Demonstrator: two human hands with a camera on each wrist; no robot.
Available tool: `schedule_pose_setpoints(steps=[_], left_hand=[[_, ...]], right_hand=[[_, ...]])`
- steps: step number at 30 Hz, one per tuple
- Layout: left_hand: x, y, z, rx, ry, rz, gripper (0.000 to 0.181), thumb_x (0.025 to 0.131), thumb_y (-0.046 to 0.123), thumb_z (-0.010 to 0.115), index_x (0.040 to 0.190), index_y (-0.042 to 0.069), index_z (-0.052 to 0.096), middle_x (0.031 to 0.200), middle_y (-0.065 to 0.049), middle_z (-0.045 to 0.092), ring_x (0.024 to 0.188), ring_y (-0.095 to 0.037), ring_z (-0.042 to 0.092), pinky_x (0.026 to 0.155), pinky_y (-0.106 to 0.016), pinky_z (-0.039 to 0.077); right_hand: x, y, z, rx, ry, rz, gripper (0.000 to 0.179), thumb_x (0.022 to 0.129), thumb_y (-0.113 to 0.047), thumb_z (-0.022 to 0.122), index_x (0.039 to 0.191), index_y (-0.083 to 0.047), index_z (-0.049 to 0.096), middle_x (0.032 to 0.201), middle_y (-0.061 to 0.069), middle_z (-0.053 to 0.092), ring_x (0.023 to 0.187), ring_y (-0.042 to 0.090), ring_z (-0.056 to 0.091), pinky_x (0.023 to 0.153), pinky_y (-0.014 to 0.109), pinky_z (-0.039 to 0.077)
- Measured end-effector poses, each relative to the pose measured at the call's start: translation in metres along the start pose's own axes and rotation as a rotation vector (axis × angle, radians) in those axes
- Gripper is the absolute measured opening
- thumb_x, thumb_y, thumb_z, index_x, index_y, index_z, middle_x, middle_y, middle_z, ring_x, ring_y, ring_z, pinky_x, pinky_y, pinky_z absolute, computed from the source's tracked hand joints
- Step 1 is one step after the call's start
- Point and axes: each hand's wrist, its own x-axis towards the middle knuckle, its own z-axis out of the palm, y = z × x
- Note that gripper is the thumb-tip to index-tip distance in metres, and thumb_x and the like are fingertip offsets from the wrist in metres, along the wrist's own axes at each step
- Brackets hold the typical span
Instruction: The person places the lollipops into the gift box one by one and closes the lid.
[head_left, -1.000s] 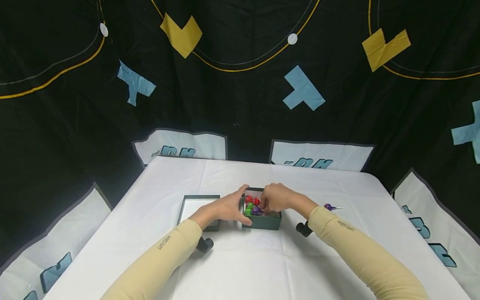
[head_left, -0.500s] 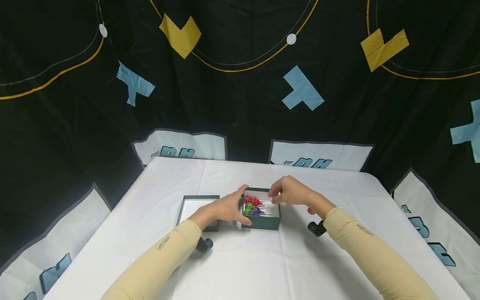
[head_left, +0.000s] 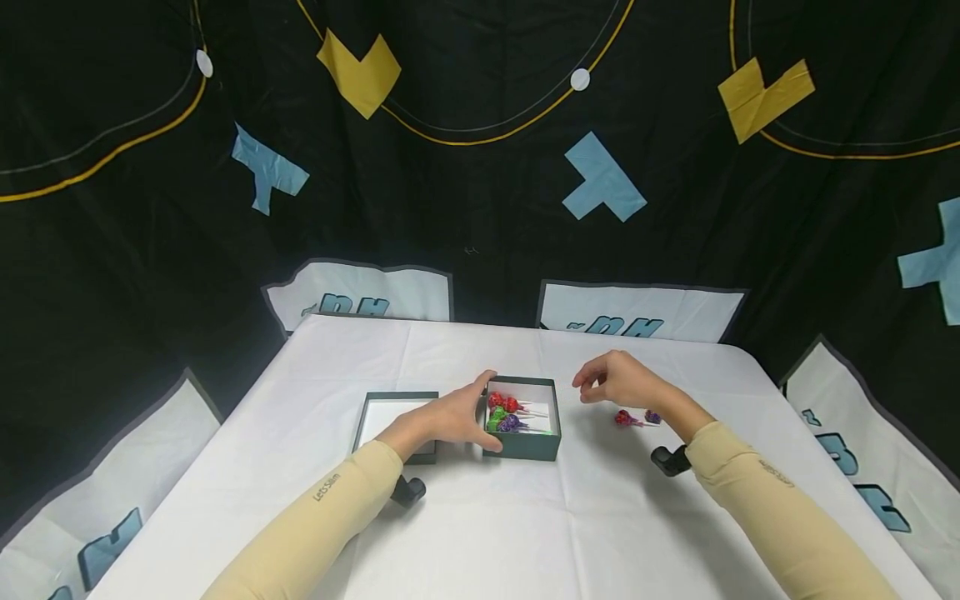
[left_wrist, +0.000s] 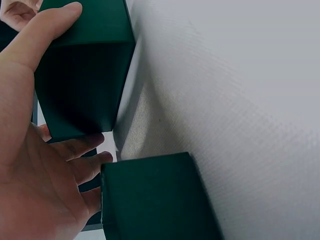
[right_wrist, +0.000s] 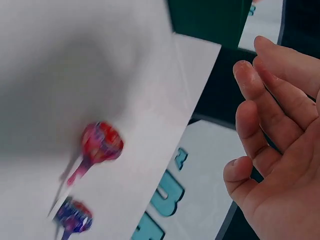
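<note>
An open dark green box with a white lining stands mid-table. My left hand grips it from the left, thumb on the near wall and fingers toward the back. Inside lie two red lollipops, a green one and a purple one, sticks pointing right. To the right of the box, my right hand hovers with loosely bent fingers and nothing between them. On the cloth below it lie a red-and-purple lollipop and a blue-purple lollipop.
A shallow green-edged tray or lid with a white inside lies left of the box, partly behind my left hand. White cloth covers the table. Behind it hangs a black curtain with tape marks.
My right hand has come up out of the box and moved right, away from it. Both loose lollipops are now uncovered by the arm. The left hand stays on the box.
</note>
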Motion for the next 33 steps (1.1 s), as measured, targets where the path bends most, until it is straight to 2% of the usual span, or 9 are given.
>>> schedule_pose_setpoints(steps=[10,22,33], left_hand=[[0.0,-0.001,0.001,0.005,0.001,0.005,0.128,0.07,0.049,0.089,0.163,0.018,0.008,0.166,-0.009,0.027,0.149,-0.028,0.034,0.119,-0.05,0.033],[0.001,-0.002,-0.001,0.002,0.001,0.008,0.129,0.069,0.05,0.09,0.163,0.02,0.008,0.166,-0.009,0.026,0.149,-0.028,0.033,0.119,-0.051,0.033],[0.001,-0.001,-0.001,0.0,-0.001,0.013,0.128,0.069,0.05,0.089,0.163,0.018,0.008,0.166,-0.009,0.026,0.149,-0.029,0.033,0.119,-0.051,0.032]], right_hand=[[-0.014,0.025,-0.01,0.019,-0.001,0.025,0.019,0.087,-0.007,0.076,0.105,-0.008,0.076,0.086,0.0,0.072,0.081,0.017,0.062,0.075,0.03,0.054],[-0.03,0.056,-0.015,-0.032,-0.02,0.033,0.022,0.087,-0.007,0.075,0.108,0.001,0.075,0.086,0.002,0.071,0.08,0.016,0.059,0.07,0.03,0.05],[-0.032,0.075,-0.009,-0.048,-0.014,0.095,0.02,0.083,-0.005,0.077,0.103,-0.003,0.077,0.089,0.002,0.071,0.084,0.019,0.057,0.07,0.03,0.049]])
